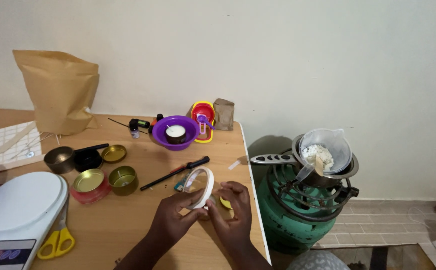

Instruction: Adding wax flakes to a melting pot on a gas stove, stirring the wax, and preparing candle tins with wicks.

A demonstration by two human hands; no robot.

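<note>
My left hand [174,216] grips a round white-rimmed lid with a clear middle [199,186], tilted up on edge over the wooden table [128,220]. My right hand [234,207] is curled around a small container beneath the lid, mostly hidden by my fingers; a bit of yellow [225,203] shows between them. Both hands are close together near the table's right edge.
A gold tin with a wick [123,179], a red tin with a gold lid [90,185], a black stick [175,172], a purple bowl holding a candle [175,132], a white scale [15,210], yellow scissors [57,242], a paper bag [60,90]. Right: green gas burner [298,210] with a pot and a jug of wax flakes [323,152].
</note>
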